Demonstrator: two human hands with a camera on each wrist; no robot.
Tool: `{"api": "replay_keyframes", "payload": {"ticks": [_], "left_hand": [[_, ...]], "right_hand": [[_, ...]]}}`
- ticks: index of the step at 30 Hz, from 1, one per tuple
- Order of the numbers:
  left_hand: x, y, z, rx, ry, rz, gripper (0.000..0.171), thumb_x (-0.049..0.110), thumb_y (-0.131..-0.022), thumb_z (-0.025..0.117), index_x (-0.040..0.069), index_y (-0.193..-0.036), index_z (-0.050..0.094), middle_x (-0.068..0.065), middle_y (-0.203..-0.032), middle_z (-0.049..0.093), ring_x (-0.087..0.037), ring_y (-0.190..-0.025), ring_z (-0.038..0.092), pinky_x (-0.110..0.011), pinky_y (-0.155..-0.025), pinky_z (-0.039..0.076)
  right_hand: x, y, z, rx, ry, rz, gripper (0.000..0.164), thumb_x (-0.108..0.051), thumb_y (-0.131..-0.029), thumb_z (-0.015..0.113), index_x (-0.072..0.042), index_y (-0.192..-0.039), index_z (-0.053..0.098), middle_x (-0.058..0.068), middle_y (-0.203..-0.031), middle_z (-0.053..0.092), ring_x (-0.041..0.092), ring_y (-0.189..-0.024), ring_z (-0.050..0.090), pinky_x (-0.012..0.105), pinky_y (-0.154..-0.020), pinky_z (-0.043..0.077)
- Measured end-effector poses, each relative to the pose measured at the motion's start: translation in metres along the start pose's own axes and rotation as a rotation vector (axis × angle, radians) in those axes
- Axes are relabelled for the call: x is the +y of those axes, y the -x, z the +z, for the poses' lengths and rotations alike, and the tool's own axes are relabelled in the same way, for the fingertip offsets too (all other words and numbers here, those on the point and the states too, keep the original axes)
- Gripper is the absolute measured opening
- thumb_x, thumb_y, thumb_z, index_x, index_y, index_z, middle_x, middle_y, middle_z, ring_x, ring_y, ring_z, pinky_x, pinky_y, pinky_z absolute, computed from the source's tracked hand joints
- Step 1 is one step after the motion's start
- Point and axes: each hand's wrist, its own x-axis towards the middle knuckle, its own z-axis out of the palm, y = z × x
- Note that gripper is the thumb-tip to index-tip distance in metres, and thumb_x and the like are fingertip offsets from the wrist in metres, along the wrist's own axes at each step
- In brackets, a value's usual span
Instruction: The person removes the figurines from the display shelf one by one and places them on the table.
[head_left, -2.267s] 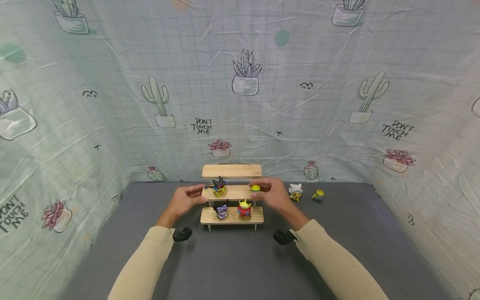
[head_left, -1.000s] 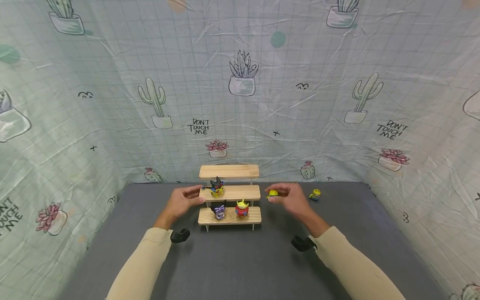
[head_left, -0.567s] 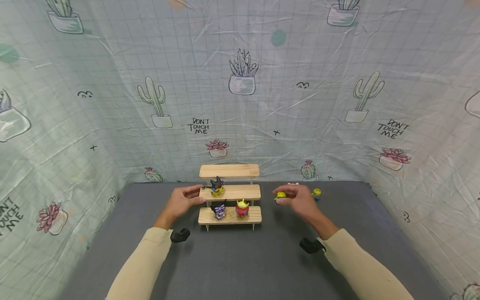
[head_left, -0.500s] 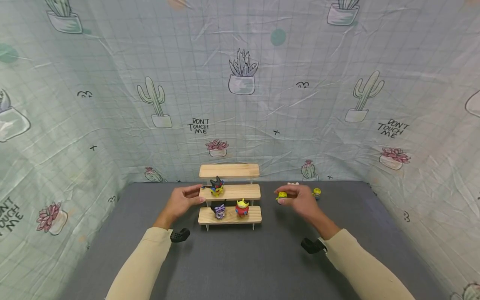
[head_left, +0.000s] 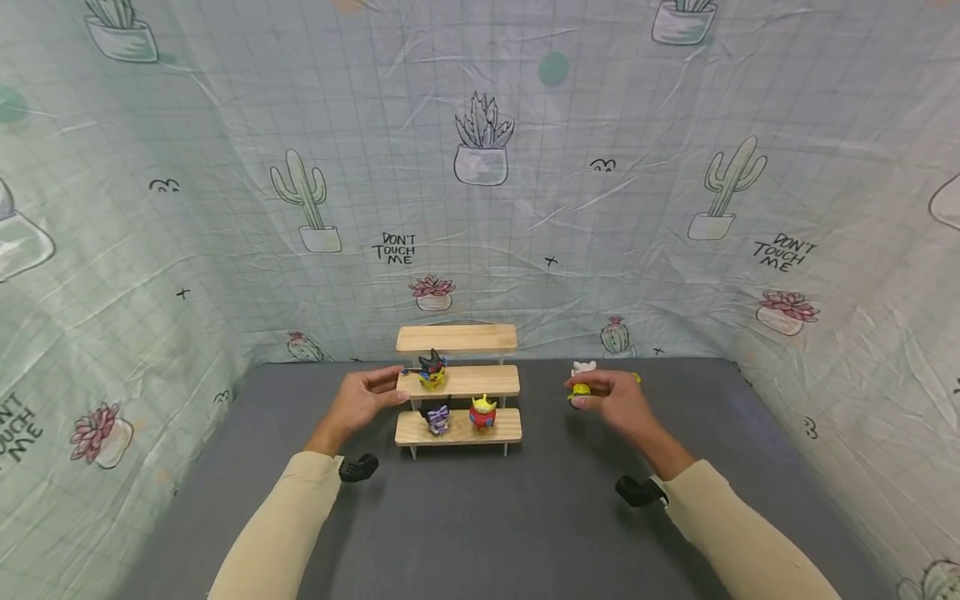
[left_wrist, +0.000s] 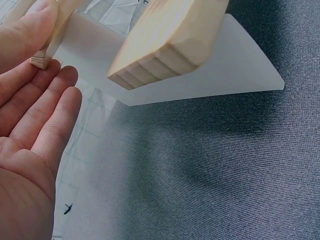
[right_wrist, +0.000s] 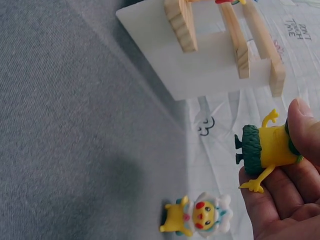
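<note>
- Pinching, right here, a yellow figure with a green skirt point(right_wrist: 272, 144) in the right hand point(head_left: 621, 402), thumb on one side, fingers on the other, up near the head end.
- Held clear of the tabletop point(head_left: 480, 517), right of the three-tier stand point(head_left: 456, 338), near a white-hatted figure point(right_wrist: 202, 217) but not touching.
- Pointing feet-first toward the tabletop, long axis close to upright, little arms out both sides; can't tell the facing, with the head hidden.
- Looks like a carrying step; calls next for a steady pinch, feet kept down, and room left around that white-hatted neighbour.
- Across to the left hand point(head_left: 360, 402): gripping the left end of the middle shelf point(head_left: 483, 381) between thumb and fingers, steadying, probably.
- On to a black-eared figure point(head_left: 432, 372) along that shelf, then down to a purple-bowed figure point(head_left: 438, 421) and a red figure point(head_left: 483, 415) on the bottom shelf point(head_left: 507, 427).
- All backed by cactus-print cloth point(head_left: 480, 221).
</note>
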Motion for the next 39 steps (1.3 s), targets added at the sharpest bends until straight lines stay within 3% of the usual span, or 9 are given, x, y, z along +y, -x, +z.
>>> {"api": "replay_keyframes", "payload": {"ticks": [3,6,11,15,19,22,26,32,39], "left_hand": [[0.000,0.000,-0.001,0.000,0.002,-0.004,0.063,0.015,-0.094,0.079,0.004,-0.151,0.054,-0.023,-0.149,0.059,-0.038,-0.139,0.059,-0.046,-0.107,0.058],[0.000,0.000,-0.001,0.001,0.002,-0.001,0.063,0.015,-0.094,0.079,0.004,-0.151,0.054,-0.023,-0.149,0.059,-0.038,-0.139,0.059,-0.047,-0.108,0.058],[-0.001,0.000,-0.002,0.000,0.001,0.003,0.062,0.014,-0.095,0.079,0.004,-0.151,0.055,-0.023,-0.149,0.059,-0.038,-0.139,0.059,-0.047,-0.107,0.058],[-0.001,0.001,-0.002,-0.003,0.003,0.008,0.062,0.014,-0.095,0.079,0.004,-0.151,0.055,-0.023,-0.149,0.059,-0.038,-0.139,0.059,-0.046,-0.107,0.058],[-0.002,0.000,-0.001,0.001,-0.001,0.009,0.061,0.016,-0.094,0.079,0.004,-0.150,0.056,-0.022,-0.150,0.059,-0.038,-0.139,0.059,-0.046,-0.107,0.058],[-0.002,0.000,-0.001,0.003,0.000,0.008,0.061,0.016,-0.094,0.079,0.004,-0.150,0.056,-0.022,-0.150,0.059,-0.038,-0.139,0.058,-0.046,-0.108,0.058],[-0.002,0.000,-0.001,0.004,0.006,0.008,0.062,0.015,-0.094,0.079,0.004,-0.150,0.056,-0.023,-0.150,0.059,-0.038,-0.139,0.059,-0.047,-0.107,0.058],[-0.002,0.001,-0.002,0.002,0.007,0.004,0.062,0.016,-0.094,0.079,0.004,-0.150,0.056,-0.023,-0.149,0.059,-0.038,-0.139,0.059,-0.047,-0.107,0.058],[-0.003,0.000,-0.002,-0.006,0.007,0.009,0.063,0.017,-0.094,0.080,0.005,-0.151,0.056,-0.023,-0.150,0.059,-0.039,-0.139,0.058,-0.047,-0.109,0.057]], "right_hand": [[0.002,0.000,-0.003,0.015,-0.011,-0.002,0.031,-0.001,-0.092,0.077,0.006,-0.122,0.074,0.018,-0.118,0.078,0.018,-0.110,0.076,0.020,-0.085,0.062],[0.004,0.001,-0.006,0.024,-0.031,0.001,0.032,0.001,-0.091,0.077,0.008,-0.122,0.073,0.022,-0.119,0.077,0.010,-0.105,0.076,0.017,-0.084,0.061],[0.007,0.003,-0.010,0.041,-0.004,0.012,0.033,0.001,-0.092,0.076,0.009,-0.124,0.072,0.029,-0.124,0.073,0.028,-0.116,0.074,0.018,-0.087,0.061],[0.008,0.005,-0.012,0.060,0.053,0.032,0.035,-0.002,-0.094,0.076,0.007,-0.127,0.071,0.028,-0.127,0.072,0.039,-0.125,0.068,0.033,-0.095,0.064],[0.011,0.006,-0.015,0.077,0.057,0.055,0.036,-0.004,-0.094,0.076,0.005,-0.128,0.071,0.026,-0.128,0.072,0.028,-0.119,0.073,0.040,-0.097,0.063],[0.016,0.006,-0.018,0.094,0.068,0.062,0.035,-0.004,-0.094,0.076,0.004,-0.127,0.072,0.025,-0.128,0.072,0.026,-0.118,0.074,0.042,-0.098,0.063],[0.021,0.005,-0.021,0.110,0.094,0.071,0.033,-0.004,-0.094,0.076,0.003,-0.126,0.073,0.024,-0.128,0.073,0.035,-0.122,0.071,0.048,-0.100,0.061],[0.024,0.006,-0.027,0.121,0.084,0.086,0.032,-0.005,-0.095,0.075,0.004,-0.126,0.072,0.027,-0.129,0.071,0.033,-0.120,0.072,0.051,-0.101,0.060],[0.029,0.007,-0.031,0.132,0.075,0.081,0.033,-0.005,-0.095,0.076,0.005,-0.126,0.072,0.029,-0.130,0.070,-0.005,-0.100,0.071,0.031,-0.092,0.064]]}}
